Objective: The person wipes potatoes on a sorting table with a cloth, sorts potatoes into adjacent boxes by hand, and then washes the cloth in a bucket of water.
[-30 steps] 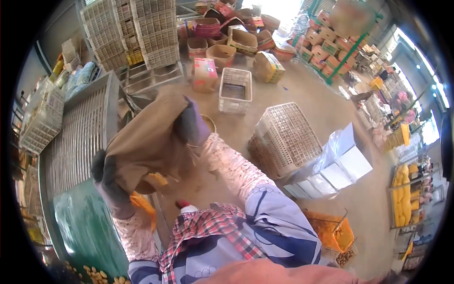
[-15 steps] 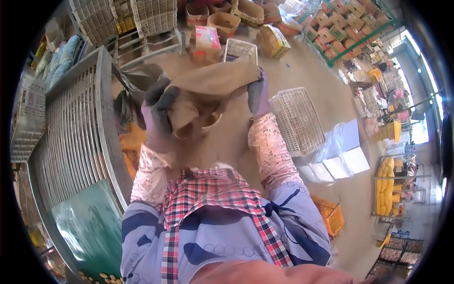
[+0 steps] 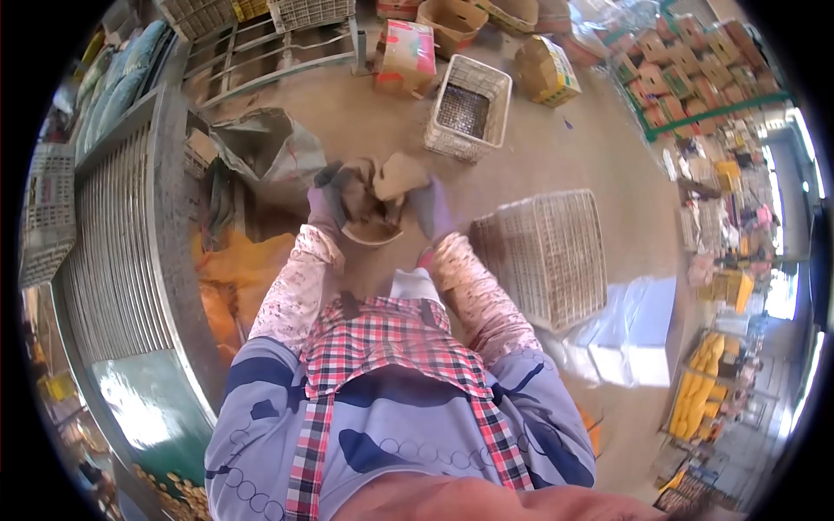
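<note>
A brown cloth [image 3: 401, 176] is bunched up between my two gloved hands, low in front of my body. My left hand [image 3: 327, 193], in a grey and purple glove, is closed on the cloth's left side. On the other side my right hand [image 3: 427, 205], gloved the same way, grips its right edge, slightly blurred. Just beneath the cloth is a round shallow basin [image 3: 373, 234] on the floor, partly covered by it. An open grey-green sack [image 3: 271, 149] stands left of my left hand.
A slatted metal sorting table [image 3: 117, 234] runs along the left. White plastic crates stand ahead [image 3: 469, 108] and at the right [image 3: 556, 260], with plastic-wrapped white boxes [image 3: 630, 347] beside. Orange mesh bags [image 3: 230, 282] lie between the table and me. Cardboard boxes [image 3: 407, 59] are farther ahead.
Both hands have lowered toward the basin and come closer together. The cloth, spread wide before, is now gathered into a smaller bundle. The camera view has shifted downward.
</note>
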Demonstrator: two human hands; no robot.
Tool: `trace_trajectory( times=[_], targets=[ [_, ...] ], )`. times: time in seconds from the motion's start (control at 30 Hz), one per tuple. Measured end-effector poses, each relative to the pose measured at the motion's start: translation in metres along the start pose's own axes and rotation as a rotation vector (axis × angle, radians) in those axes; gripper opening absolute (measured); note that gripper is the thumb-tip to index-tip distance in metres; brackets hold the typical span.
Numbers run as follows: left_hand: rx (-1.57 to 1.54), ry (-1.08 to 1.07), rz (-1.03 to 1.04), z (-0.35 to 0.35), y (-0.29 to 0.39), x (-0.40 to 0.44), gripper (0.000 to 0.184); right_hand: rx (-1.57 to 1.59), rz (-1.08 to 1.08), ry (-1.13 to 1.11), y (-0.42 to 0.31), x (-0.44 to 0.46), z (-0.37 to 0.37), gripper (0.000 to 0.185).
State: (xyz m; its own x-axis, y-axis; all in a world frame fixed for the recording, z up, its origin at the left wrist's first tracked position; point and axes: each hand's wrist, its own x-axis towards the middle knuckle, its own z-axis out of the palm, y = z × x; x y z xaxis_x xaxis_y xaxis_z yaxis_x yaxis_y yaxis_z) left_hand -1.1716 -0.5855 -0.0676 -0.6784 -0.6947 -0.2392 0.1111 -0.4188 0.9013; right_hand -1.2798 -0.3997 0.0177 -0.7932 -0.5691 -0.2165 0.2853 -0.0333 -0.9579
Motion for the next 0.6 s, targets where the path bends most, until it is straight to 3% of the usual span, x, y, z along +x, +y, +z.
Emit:
trace_trajectory(
  times=[0.03, 0.13, 0.17, 0.23, 0.33, 0.43, 0.53, 0.6],
  targets=[
    [0.13, 0.036, 0.019, -0.006, -0.026, 0.016, 0.035, -0.288, -0.053, -0.02, 0.006, 0.013, -0.004, 0.037],
    [-0.036, 0.215, -0.261, 0.001, -0.055, 0.028, 0.036, -0.325, 0.302, -0.047, 0.002, 0.029, -0.006, 0.033],
    [-0.074, 0.299, -0.341, 0.002, -0.064, 0.034, 0.036, -0.321, 0.251, -0.084, 0.02, 0.038, -0.016, 0.033],
    [0.303, 0.171, -0.108, -0.024, -0.117, 0.053, 0.036, -0.28, 0.305, -0.062, 0.05, 0.058, -0.02, 0.038],
    [0.038, 0.261, -0.209, -0.04, -0.167, 0.071, 0.016, -0.393, 0.344, -0.049, 0.088, 0.078, -0.022, 0.037],
    [-0.095, 0.327, -0.37, -0.068, -0.225, 0.102, 0.017, -0.586, 0.416, -0.061, 0.156, 0.105, -0.028, 0.029],
    [-0.652, 0.408, -0.617, -0.085, -0.249, 0.105, 0.021, -0.69, 0.5, -0.009, 0.215, 0.124, -0.028, 0.024],
    [0.352, 0.179, -0.444, -0.128, -0.305, 0.079, 0.025, -0.894, 0.458, -0.178, 0.278, 0.127, -0.044, 0.03]
  ],
)
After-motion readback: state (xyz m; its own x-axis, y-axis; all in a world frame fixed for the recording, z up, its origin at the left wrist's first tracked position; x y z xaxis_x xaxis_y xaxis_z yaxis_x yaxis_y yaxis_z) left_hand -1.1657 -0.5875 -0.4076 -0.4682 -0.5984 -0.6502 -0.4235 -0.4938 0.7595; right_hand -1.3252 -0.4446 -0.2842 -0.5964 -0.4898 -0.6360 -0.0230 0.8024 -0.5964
